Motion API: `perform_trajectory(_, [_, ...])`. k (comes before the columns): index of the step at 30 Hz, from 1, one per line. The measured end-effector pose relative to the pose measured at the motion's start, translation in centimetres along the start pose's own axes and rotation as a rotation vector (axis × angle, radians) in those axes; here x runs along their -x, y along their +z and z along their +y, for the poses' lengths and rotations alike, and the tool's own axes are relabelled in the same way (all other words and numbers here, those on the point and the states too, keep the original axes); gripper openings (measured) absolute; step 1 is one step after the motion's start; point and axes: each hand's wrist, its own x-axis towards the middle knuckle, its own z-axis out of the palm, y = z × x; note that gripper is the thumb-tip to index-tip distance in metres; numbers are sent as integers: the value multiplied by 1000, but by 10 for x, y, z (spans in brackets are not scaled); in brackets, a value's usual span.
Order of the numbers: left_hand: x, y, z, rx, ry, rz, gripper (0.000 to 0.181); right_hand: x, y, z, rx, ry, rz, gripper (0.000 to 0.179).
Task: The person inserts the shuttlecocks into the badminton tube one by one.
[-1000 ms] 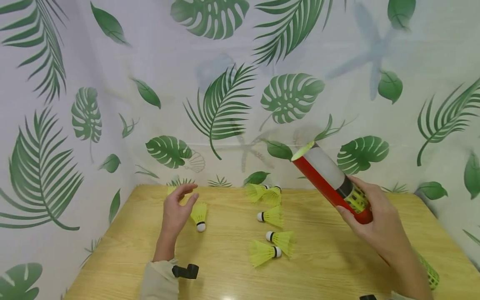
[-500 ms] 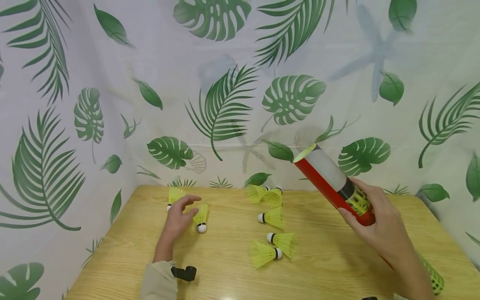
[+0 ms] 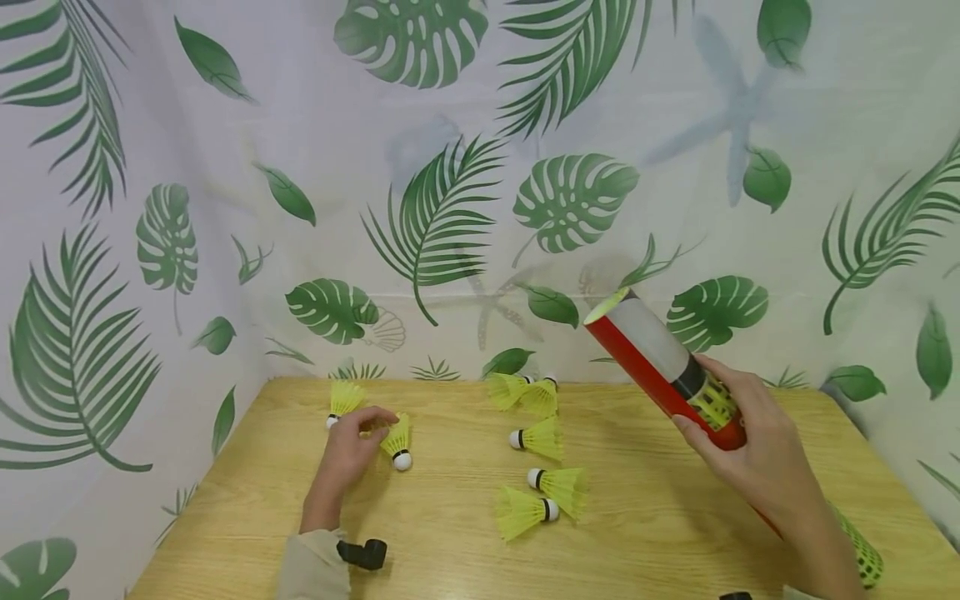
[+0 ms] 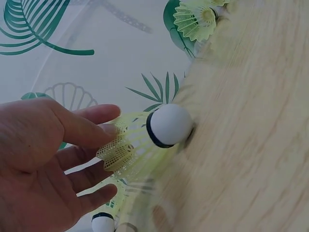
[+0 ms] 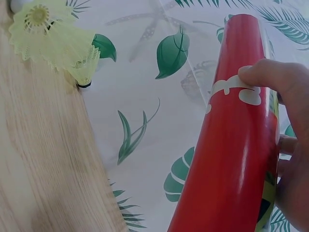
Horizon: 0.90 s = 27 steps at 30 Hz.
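My left hand (image 3: 352, 446) is at a yellow shuttlecock (image 3: 399, 446) on the left of the table. In the left wrist view, thumb and index finger lie at the rim of its netted skirt, and its white cork (image 4: 171, 124) points away from the palm. The other fingers are spread apart. My right hand (image 3: 765, 454) grips a red and white shuttlecock tube (image 3: 652, 358), tilted above the table with its open end up and to the left. The right wrist view shows the thumb across the tube's red side (image 5: 227, 140). The tube's lower end is hidden.
Another shuttlecock (image 3: 345, 400) lies behind the left hand. Several more, among them one shuttlecock (image 3: 540, 437), lie mid-table and at the back edge. A yellow-green netted thing (image 3: 862, 554) is partly hidden by the right forearm. A leaf-patterned cloth (image 3: 450, 208) hangs behind the wooden table (image 3: 435, 533).
My left hand has come down to the shuttlecock, thumb and index finger closing on its skirt. The shuttlecock behind it has come into fuller view. The right hand keeps the tube nearly still.
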Motion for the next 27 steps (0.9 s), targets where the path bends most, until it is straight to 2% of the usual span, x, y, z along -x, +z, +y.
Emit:
perform_trajectory(7, [0,-4,3,18,-1,-8,18,1,-1,3,6,-16,3,88])
perform_trajectory(21, [-1,-13,26,101,-12,55,16,1,-3,3,-2,-23,-4,88])
perform_trajectory(27, [0,-17,38,190,36,103,15,1,-3,3,-1,-23,-8,88])
